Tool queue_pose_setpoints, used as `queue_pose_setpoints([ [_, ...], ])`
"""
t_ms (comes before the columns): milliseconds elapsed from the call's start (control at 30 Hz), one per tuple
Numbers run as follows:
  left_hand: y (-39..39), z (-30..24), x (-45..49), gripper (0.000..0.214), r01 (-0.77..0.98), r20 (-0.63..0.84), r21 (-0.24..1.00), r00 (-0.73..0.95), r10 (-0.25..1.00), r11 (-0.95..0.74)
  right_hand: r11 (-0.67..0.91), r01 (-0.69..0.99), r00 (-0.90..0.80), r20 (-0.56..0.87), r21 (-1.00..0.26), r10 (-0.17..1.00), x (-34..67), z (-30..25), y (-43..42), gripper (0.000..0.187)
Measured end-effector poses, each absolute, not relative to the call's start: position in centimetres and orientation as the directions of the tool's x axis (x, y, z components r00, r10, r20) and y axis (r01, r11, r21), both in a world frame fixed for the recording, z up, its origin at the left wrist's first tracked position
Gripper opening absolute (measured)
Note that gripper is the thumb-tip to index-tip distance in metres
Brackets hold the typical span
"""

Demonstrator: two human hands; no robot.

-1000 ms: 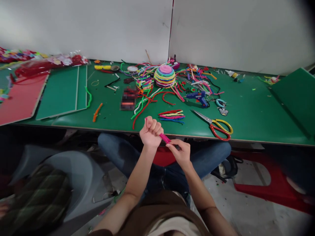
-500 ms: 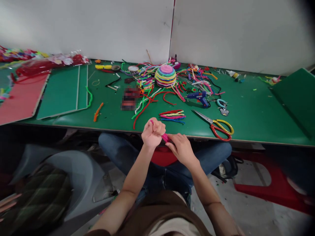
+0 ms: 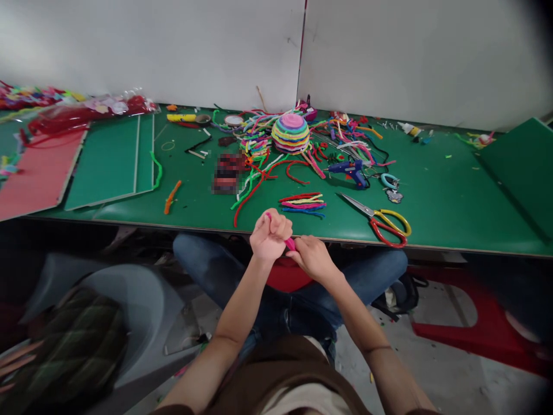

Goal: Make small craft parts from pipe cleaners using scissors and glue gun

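My left hand [image 3: 271,236] is closed in a fist around a bundle of pink pipe cleaners [image 3: 291,244], held just off the table's front edge. A bit of pink pokes out at the top of that fist. The fingers and thumb of my right hand [image 3: 314,257] pinch the bundle's lower end. Beyond my hands, a small row of red, yellow, pink and blue pipe cleaners [image 3: 303,204] lies on the green table [image 3: 432,213]. Scissors [image 3: 375,219] with one yellow and one red handle rest to the right, blades apart.
A striped pipe-cleaner dome [image 3: 291,135] sits among loose pipe cleaners at the back. Nearby are a blue glue gun [image 3: 348,172] and light-blue pliers [image 3: 389,181]. Green boards [image 3: 110,161] lie left; an orange twisted piece [image 3: 171,197] is near the front. Another person's hand [image 3: 19,363] shows lower left.
My right hand has slid slightly left along the pink bundle, closer to my left fist, and its fingers have drawn in. Less of the pink shows between the hands.
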State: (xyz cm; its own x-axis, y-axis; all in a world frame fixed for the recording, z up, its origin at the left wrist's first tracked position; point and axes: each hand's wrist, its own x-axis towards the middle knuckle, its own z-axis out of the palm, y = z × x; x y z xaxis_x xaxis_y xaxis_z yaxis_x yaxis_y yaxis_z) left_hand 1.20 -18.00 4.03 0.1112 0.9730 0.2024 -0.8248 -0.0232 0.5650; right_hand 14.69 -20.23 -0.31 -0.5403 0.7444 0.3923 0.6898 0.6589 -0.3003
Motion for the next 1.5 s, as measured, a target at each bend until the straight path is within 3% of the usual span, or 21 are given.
queue_pose_setpoints([
  [233, -17.9, 4.1, 1.3, 0.045, -0.848, 0.175, 0.53, 0.082, 0.981, -0.024, 0.704, 0.635, -0.503, 0.522, -0.318, 0.689, 14.9, -1.5, -19.7, 0.053],
  [500, -18.0, 4.0, 1.7, 0.044, -0.878, 0.125, 0.478, 0.067, 0.99, -0.001, 0.721, 0.518, -0.449, 0.572, -0.46, 0.687, 15.2, -2.7, -19.9, 0.047],
  [667, -17.9, 4.2, 1.9, 0.044, -0.85, 0.103, 0.527, 0.06, 0.993, -0.003, 0.702, 0.517, -0.435, 0.556, -0.49, 0.708, 15.2, -2.8, -20.0, 0.047],
  [900, -17.7, 4.7, 2.0, 0.043, -0.863, 0.158, 0.504, 0.047, 0.986, -0.039, 0.706, 0.483, -0.405, 0.582, -0.519, 0.705, 14.9, -2.6, -19.7, 0.045],
  [1133, -17.4, 4.8, 2.0, 0.043, -0.852, 0.183, 0.521, 0.05, 0.982, -0.054, 0.66, 0.528, -0.441, 0.491, -0.535, 0.751, 14.9, -2.3, -19.4, 0.04],
  [1500, -17.2, 4.8, 1.8, 0.041, -0.844, 0.147, 0.535, 0.064, 0.987, -0.024, 0.658, 0.495, -0.463, 0.468, -0.568, 0.753, 15.1, -2.6, -19.3, 0.038],
])
